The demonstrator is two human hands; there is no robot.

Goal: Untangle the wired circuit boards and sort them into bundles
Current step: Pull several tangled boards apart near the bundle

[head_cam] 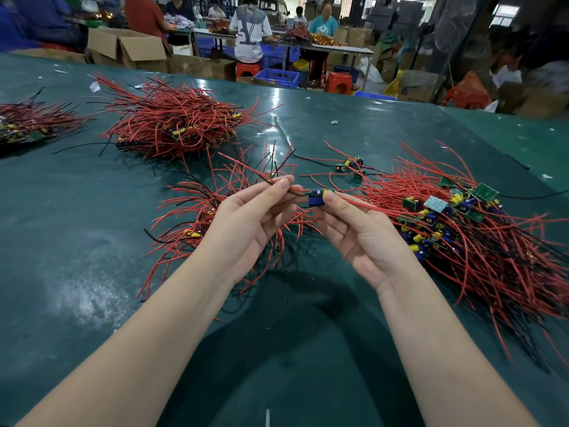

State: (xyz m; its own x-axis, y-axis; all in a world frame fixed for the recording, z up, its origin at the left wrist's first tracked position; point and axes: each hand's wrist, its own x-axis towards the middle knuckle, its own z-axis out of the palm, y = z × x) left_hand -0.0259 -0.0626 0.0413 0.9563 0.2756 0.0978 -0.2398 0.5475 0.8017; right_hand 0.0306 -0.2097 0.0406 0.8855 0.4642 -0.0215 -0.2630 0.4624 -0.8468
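1. One board [316, 199] is held above the surface [77, 248], between the heaps.
2. Right hand [358, 232] pinches the board; left hand [246, 223] pinches its wires [277, 181].
3. Judged next: straighten the wires, lay it on the left bundle [197, 217].

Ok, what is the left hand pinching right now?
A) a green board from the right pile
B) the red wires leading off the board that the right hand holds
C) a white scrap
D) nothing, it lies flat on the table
B: the left hand pinches the red wires running to the small blue-capped board held at the right hand fingertips.
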